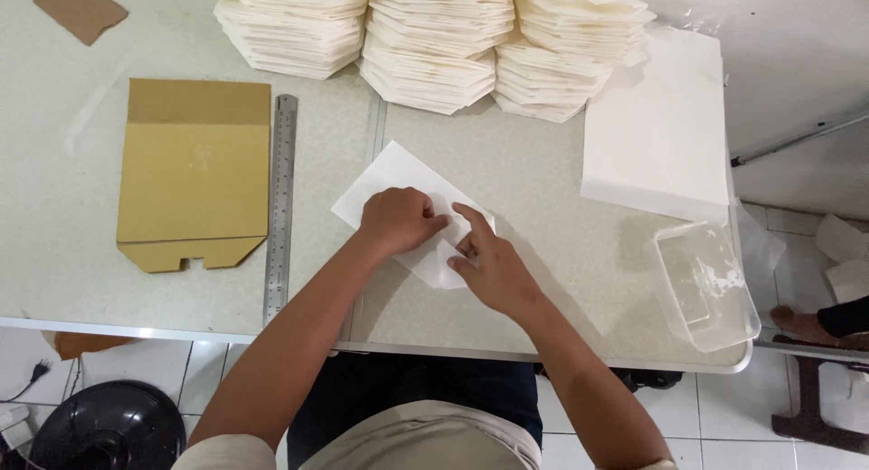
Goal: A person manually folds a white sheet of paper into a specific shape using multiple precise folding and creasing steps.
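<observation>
a: item under the hands?
b: 1 white paper sheet [398, 182], lying flat and skewed near the middle of the table [543, 189], closer to the front edge than the back.

a: left hand status?
b: left hand [396, 220] rests on the sheet, fingers curled together and pressed down on the paper. whether it pinches a fold cannot be told.

a: right hand status?
b: right hand [489, 266] sits on the sheet's lower right part, just beside the left hand. index finger extended flat along the paper, thumb tucked at the sheet's edge, remaining fingers bent. it presses; no clear pinch visible.

a: surrounding parts?
b: 3 stacks of folded cream paper [434, 45] along the back edge. 1 pile of flat white sheets [656, 126] toward the back right corner. 1 clear plastic tray [706, 284] at the front right corner, partly overhanging. 1 steel ruler [281, 208] left of the sheet, running front to back. 1 brown cardboard template [195, 171] just beside the ruler on its left. 1 torn cardboard scrap [80, 10] at the back left corner.
</observation>
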